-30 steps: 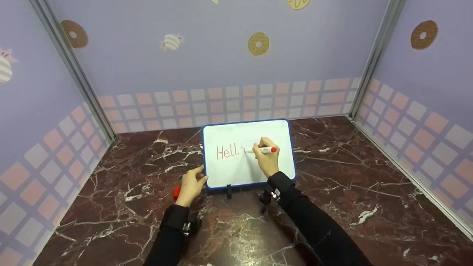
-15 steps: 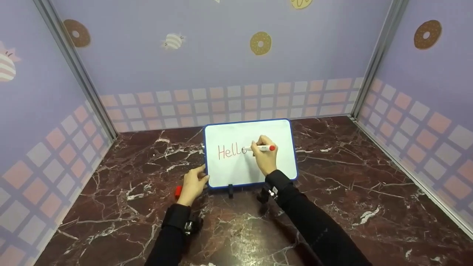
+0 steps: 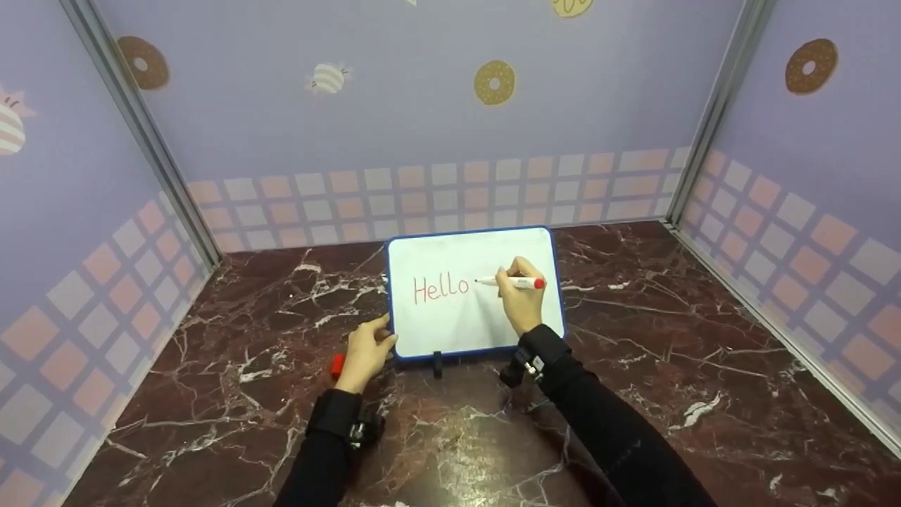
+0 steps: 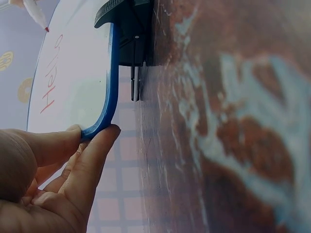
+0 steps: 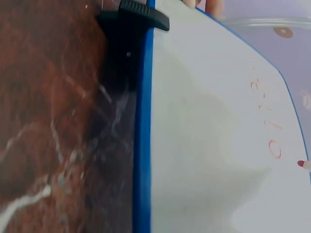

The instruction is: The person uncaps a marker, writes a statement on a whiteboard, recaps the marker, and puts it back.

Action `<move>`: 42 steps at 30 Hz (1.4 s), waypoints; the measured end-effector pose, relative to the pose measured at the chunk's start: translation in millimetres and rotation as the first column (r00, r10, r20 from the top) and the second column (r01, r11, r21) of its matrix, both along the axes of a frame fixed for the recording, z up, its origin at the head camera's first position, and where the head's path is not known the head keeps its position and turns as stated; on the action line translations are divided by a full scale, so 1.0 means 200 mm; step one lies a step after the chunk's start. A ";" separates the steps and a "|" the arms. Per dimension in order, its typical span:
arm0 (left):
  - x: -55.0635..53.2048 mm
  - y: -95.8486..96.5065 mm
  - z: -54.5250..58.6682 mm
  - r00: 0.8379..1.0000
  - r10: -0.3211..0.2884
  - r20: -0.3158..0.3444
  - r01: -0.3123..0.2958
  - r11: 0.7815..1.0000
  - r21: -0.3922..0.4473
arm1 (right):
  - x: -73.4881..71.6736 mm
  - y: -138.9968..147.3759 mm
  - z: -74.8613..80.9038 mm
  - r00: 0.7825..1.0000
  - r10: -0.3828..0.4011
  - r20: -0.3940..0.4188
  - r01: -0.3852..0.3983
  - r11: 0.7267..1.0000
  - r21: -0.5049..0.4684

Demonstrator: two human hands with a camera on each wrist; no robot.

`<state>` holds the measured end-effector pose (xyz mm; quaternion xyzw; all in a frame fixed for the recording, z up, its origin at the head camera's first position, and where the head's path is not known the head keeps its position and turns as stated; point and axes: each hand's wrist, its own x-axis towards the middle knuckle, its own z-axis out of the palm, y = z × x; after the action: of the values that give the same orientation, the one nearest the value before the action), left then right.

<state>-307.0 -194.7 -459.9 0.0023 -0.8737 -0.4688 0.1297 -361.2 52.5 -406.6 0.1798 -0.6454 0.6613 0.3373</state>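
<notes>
A whiteboard (image 3: 422, 331) with a blue frame leans upright on a black stand (image 4: 131, 34), "Hello" written on it in red. At its lower left corner my left hand (image 3: 366, 352) pinches the frame, thumb on the front and fingers behind, as the left wrist view shows. My right hand (image 3: 522, 299) grips a white marker (image 3: 517, 282) with a red end, its tip pointing left just past the "o". In the right wrist view only the marker's red tip (image 5: 302, 163) shows, close to the board; the right hand itself is out of that view.
Partly behind the left hand, a small red object (image 3: 338, 366) lies on the dark red marbled table (image 3: 246, 422). Patterned purple walls (image 3: 408, 127) enclose the back and both sides. The board stands a little in front of the back wall.
The right hand finished the "o" stroke and moved a little to the right with the marker, baring the whole word. The left hand stays at the board's corner.
</notes>
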 end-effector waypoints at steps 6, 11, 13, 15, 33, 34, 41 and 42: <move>0.00 0.00 0.00 1.000 0.000 -0.014 -0.001 1.000 -0.017 | -0.01 0.06 -0.02 0.998 0.001 0.056 -0.001 1.000 -0.009; -0.01 0.00 0.00 1.000 0.004 -0.010 -0.004 1.000 -0.027 | -0.02 0.08 -0.02 0.998 0.012 0.057 -0.012 1.000 0.002; -0.01 0.00 0.00 1.000 0.003 -0.007 -0.003 1.000 -0.027 | -0.02 0.08 -0.03 0.998 0.009 0.056 -0.010 1.000 0.010; -0.01 0.00 0.00 1.000 0.004 -0.002 -0.004 1.000 -0.024 | -0.03 0.08 -0.03 0.998 0.004 0.055 -0.005 1.000 0.016; 0.00 0.00 0.00 1.000 0.005 0.004 -0.005 1.000 -0.013 | -0.01 0.10 -0.02 0.995 -0.011 0.097 0.004 0.997 0.073; 0.00 0.00 0.00 1.000 0.003 0.002 -0.003 1.000 -0.009 | -0.01 0.10 -0.02 0.996 -0.012 0.092 0.006 0.998 0.067; 0.00 0.00 0.00 1.000 -0.002 -0.002 0.002 1.000 0.001 | -0.04 0.10 -0.01 0.997 -0.040 0.062 0.038 0.999 0.037; 0.00 0.00 0.00 1.000 -0.002 -0.004 0.002 1.000 -0.001 | -0.04 0.10 -0.02 0.997 -0.044 0.060 0.042 0.998 0.037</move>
<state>-307.2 -195.1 -459.9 0.0004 -0.8737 -0.4685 0.1310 -369.2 71.7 -409.8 0.1517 -0.6707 0.6476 0.3282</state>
